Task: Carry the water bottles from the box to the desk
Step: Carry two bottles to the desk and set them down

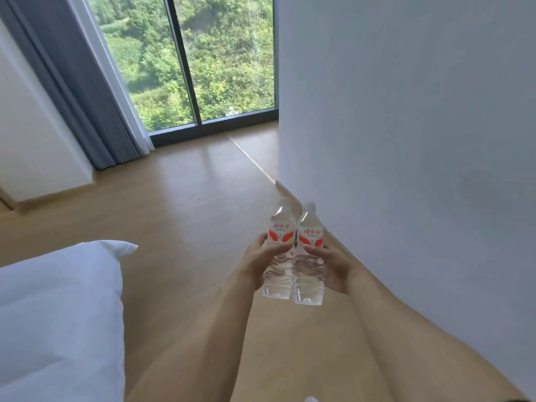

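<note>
Two water bottles in transit, head view. We hold the left bottle (279,248) in our left hand (258,264) and the right bottle (309,256) in our right hand (333,266); each hand curls round the ribbed lower half of its own bottle from the outer side, thumbs across the front just under the red labels. The bottles hang side by side, touching along their flanks, in front of us above the wooden floor (185,204). Their long axes run nearly parallel, bases toward 6 o'clock and white caps toward 12 o'clock, tipped slightly to 1 o'clock. Neither hand is nearer than the other. The white wall (406,126) stands at 3 o'clock, the bedding (58,309) at 8 o'clock, the window (200,59) at 11 o'clock. Neither box nor desk appears; we judge the carry to be under way.
</note>
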The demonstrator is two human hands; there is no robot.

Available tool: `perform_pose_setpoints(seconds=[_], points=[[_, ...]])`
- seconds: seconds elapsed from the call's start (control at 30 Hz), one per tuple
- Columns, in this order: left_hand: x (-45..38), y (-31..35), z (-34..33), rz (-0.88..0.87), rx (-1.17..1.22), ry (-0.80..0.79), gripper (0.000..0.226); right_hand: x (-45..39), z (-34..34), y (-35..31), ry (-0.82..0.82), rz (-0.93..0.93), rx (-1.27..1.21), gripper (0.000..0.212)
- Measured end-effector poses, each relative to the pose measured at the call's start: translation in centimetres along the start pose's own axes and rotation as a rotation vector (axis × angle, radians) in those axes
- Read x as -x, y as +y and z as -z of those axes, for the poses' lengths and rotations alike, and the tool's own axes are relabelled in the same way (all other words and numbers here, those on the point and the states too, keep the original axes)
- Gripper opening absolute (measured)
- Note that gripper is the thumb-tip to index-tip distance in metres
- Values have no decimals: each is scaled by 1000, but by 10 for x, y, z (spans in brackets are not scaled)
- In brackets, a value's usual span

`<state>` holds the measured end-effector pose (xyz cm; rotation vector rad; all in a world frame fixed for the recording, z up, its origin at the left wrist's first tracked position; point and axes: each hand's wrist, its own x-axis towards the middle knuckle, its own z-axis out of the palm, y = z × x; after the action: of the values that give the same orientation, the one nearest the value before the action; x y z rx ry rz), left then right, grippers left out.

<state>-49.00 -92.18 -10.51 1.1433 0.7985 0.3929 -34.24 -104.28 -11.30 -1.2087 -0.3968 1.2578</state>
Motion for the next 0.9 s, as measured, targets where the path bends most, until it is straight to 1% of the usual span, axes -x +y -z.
perform_pose_setpoints(seconds=[0.07,0.13,0.23,0.33,0.43,0.5,0.57,0.63,0.77,0.9], points=[[-13,8,0,-16,14,65,71,-21,0,-14,-52,-50,23,47],[-26,18,-1,-26,38,112,72,-41,-1,-29,-116,-83,54,45],[-44,31,1,-39,73,154,79,-71,-1,-49,-179,-124,113,45],[-58,43,6,-66,66,180,81,-102,-5,-66,-286,-134,122,45],[-68,52,14,-103,110,256,87,-130,-14,-76,-355,-140,135,53],[-73,57,23,-119,165,321,98,-150,-23,-78,-358,-139,114,66],[-79,62,34,-141,195,369,103,-167,-37,-79,-363,-133,132,71],[-85,66,49,-160,219,412,101,-183,-51,-80,-374,-136,150,71],[-102,76,84,-187,256,480,97,-219,-81,-81,-413,-146,164,63],[-129,92,126,-208,257,513,94,-265,-114,-83,-424,-154,181,61]])
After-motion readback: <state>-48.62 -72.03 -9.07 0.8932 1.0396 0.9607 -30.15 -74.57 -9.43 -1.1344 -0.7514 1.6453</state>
